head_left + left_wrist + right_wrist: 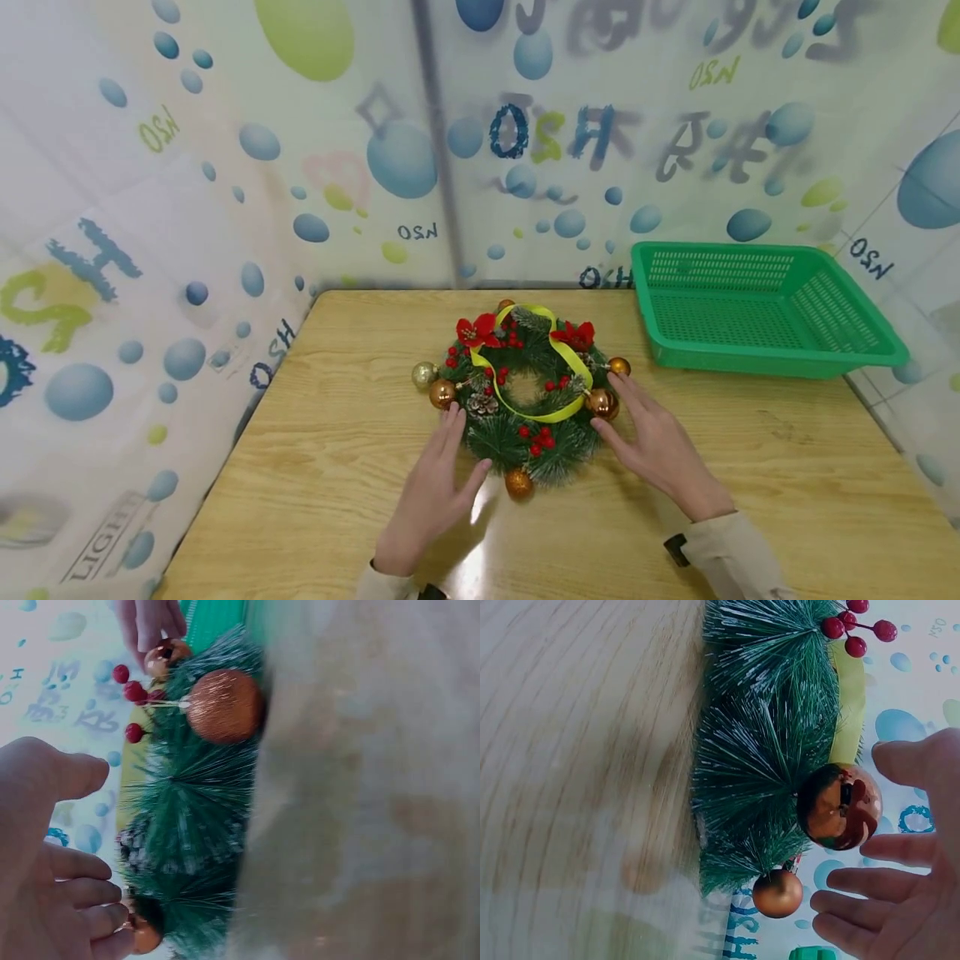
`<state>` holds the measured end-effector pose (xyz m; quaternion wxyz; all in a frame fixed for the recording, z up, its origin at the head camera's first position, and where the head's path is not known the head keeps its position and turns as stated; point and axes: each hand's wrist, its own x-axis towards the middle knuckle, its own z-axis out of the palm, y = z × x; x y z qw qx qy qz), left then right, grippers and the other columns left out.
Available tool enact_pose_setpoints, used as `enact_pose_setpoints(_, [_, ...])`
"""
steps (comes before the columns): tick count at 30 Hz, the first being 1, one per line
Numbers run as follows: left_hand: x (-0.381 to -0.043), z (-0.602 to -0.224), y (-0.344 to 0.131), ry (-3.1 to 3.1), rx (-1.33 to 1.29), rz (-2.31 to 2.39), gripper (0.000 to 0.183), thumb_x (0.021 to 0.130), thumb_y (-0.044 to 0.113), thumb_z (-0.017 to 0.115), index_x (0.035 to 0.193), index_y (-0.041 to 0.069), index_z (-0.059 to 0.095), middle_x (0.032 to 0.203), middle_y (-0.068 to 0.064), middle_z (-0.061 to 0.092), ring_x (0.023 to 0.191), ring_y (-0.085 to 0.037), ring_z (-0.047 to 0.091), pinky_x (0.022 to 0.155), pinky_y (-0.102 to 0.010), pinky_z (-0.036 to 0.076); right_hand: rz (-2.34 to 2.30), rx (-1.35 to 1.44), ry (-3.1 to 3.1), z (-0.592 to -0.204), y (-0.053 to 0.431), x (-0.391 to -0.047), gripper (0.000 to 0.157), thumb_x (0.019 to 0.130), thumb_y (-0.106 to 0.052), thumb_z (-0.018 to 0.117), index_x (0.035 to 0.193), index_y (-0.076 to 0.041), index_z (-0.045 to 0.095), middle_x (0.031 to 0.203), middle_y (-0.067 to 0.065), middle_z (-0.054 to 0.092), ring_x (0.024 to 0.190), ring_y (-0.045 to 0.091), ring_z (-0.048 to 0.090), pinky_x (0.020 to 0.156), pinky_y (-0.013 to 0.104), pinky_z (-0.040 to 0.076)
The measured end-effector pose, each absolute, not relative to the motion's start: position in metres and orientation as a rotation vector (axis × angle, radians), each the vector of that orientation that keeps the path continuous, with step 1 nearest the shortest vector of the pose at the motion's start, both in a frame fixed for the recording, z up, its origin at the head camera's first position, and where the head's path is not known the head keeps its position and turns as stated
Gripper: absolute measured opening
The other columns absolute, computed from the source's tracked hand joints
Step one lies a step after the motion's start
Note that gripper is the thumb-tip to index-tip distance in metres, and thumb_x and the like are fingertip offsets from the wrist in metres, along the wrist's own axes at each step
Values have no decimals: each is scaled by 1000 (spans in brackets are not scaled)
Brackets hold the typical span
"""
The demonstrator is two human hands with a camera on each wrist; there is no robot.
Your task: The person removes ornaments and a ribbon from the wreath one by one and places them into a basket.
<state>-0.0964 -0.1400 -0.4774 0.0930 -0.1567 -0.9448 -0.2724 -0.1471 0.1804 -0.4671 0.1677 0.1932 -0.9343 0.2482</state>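
Note:
A green Christmas wreath (502, 442) lies flat on the wooden table, trimmed with red berries, red flowers, a pine cone and shiny baubles. A yellow ribbon (564, 414) loops loosely over its top. My left hand (431, 492) is at the wreath's lower left, fingers extended beside a copper bauble (442, 394). At the right side, my right hand (660, 442) has its fingers spread around a shiny copper bauble (840, 806), thumb apart from the other fingers. A glittery orange bauble (225, 706) sits at the wreath's near edge, between the hands.
A green plastic basket (780, 360) stands at the table's back right. The wooden table (315, 467) reaches a wall curtain (360, 250) printed with bubbles and letters behind and to both sides.

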Motion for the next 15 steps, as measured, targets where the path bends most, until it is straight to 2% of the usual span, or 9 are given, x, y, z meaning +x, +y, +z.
enact_pose_setpoints(4, [-95, -482, -138, -2857, -434, -832, 78, 104, 45, 52, 158, -4, 24, 167, -19, 21, 152, -41, 26, 123, -55, 29, 737, 564, -2617, -469, 179, -149, 65, 93, -26, 74, 145, 6, 49, 140, 30, 57, 120, 49, 62, 97, 62, 54])
enact_pose_setpoints(15, [-97, -491, -139, -2883, -405, -882, 74, 105, 42, 51, 157, -4, 27, 167, -20, 22, 151, -40, 31, 121, -55, 33, 792, 545, -2536, -473, 176, -150, 58, 87, -17, 80, 133, 10, 58, 127, 29, 66, 107, 44, 70, 87, 57, 60])
